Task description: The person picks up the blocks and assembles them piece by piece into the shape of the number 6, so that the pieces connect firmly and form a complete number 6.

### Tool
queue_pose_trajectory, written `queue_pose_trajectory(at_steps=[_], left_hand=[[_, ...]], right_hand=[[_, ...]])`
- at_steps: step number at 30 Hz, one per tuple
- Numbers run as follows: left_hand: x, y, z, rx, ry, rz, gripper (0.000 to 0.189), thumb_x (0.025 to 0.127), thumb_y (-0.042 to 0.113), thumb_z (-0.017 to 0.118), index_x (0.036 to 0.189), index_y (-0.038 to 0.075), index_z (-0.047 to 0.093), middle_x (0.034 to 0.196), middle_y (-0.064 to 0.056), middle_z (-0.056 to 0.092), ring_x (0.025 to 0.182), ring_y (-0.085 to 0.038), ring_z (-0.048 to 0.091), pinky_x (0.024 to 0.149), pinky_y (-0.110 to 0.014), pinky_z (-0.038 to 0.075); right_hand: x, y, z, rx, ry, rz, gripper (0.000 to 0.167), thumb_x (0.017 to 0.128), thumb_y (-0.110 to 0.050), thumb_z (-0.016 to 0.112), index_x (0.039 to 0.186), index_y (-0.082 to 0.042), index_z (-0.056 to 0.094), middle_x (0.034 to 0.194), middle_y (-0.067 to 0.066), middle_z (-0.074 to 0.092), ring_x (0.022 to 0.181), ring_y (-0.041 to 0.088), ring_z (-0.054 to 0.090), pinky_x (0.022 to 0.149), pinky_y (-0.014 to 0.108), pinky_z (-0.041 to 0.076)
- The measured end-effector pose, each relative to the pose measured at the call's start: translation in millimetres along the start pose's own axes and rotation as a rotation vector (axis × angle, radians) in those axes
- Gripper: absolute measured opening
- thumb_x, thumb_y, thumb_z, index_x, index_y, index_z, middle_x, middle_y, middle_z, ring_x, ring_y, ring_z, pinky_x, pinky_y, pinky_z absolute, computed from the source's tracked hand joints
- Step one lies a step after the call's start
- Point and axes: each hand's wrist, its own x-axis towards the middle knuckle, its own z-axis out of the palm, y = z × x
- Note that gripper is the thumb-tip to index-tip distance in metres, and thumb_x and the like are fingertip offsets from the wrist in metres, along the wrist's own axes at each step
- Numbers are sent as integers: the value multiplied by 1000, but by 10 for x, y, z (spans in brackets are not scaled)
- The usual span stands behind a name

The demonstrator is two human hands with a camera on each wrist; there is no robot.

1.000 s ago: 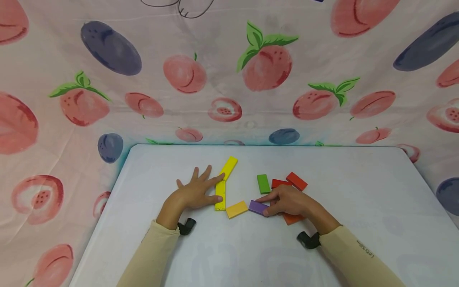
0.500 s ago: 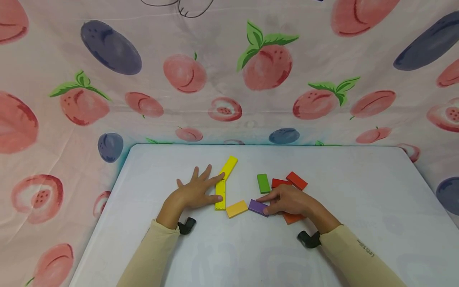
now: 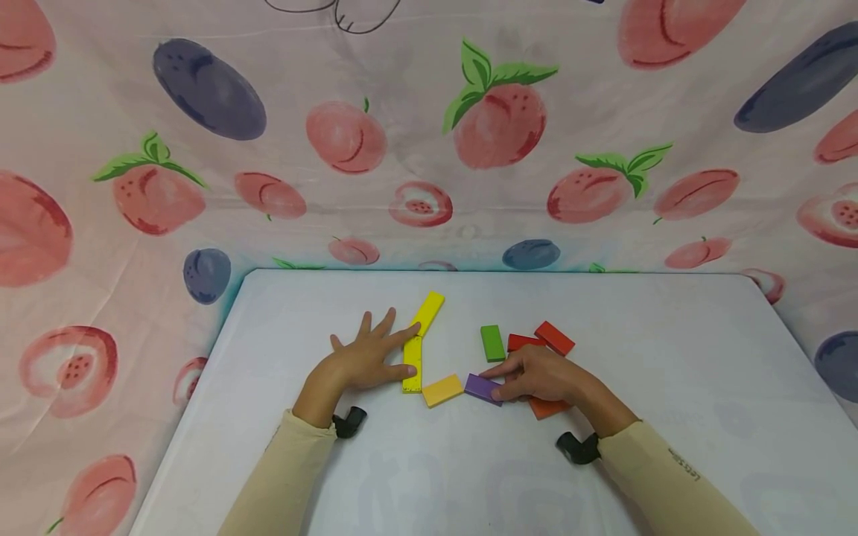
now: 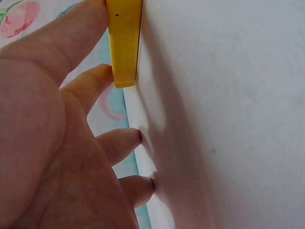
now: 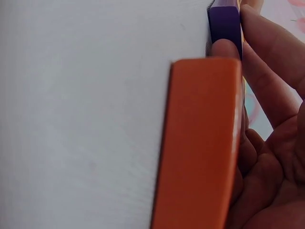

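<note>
While the left hand (image 3: 362, 361), spread, touches the near yellow block (image 3: 412, 353), the right hand (image 3: 541, 372), pinching the purple block (image 3: 480, 386), should align it without disturbing the amber block (image 3: 443, 391).

The white tabletop (image 3: 670, 350) was strewn with flat rectangular blocks. A far yellow block (image 3: 431, 307) and a near yellow block (image 3: 412, 356) were set end to end at an angle. Just beside the latter, an amber block (image 3: 443, 391) was placed, and next to that a purple block (image 3: 479, 386). Beyond, a green block (image 3: 492, 344) was laid. Farther right, an inner red block (image 3: 523, 342), an outer red block (image 3: 554, 338) and a partly hidden orange block (image 3: 548, 409) were seen.
</note>
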Motion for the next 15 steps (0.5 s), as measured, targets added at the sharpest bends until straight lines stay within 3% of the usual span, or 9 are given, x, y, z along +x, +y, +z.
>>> queue_pose_trajectory(at_steps=[15], left_hand=[[5, 8, -2, 2, 0, -4, 77, 90, 61, 67, 157, 49, 31, 174, -3, 3, 158, -45, -10, 103, -89, -6]], right_hand=[[5, 11, -7, 3, -5, -9, 33, 83, -32, 85, 115, -34, 79, 80, 2, 61, 85, 18, 55, 65, 30, 42]])
